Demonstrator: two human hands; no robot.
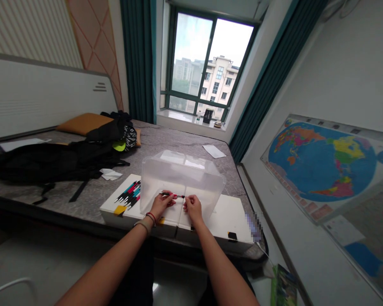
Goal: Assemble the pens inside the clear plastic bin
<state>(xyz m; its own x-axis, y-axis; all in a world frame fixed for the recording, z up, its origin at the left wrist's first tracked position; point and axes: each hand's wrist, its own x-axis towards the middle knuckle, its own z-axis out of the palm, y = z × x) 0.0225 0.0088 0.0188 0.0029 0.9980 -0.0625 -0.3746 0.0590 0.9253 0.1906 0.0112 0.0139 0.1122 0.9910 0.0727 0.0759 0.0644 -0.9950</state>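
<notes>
A slim red-and-black pen (175,195) lies level between my two hands, in front of a translucent plastic bin (156,172). The fingers of my left hand (161,206) are closed around its middle. My right hand (193,208) pinches at the pen's right end; the exact fingertip contact is too small to make out. Both hands are just above a white box surface (228,212) on the bed, and the bin rests on it. To the left, several pens (129,193) in black, red and teal lie in a loose pile on the same white surface.
Yellow tape (119,210) and black tape (232,235) mark the box's front edge. A black backpack (51,161) and crumpled white paper (110,174) lie on the bed (166,136) at left. A white sheet (214,151) lies behind the bin. A map (322,157) hangs on the right wall.
</notes>
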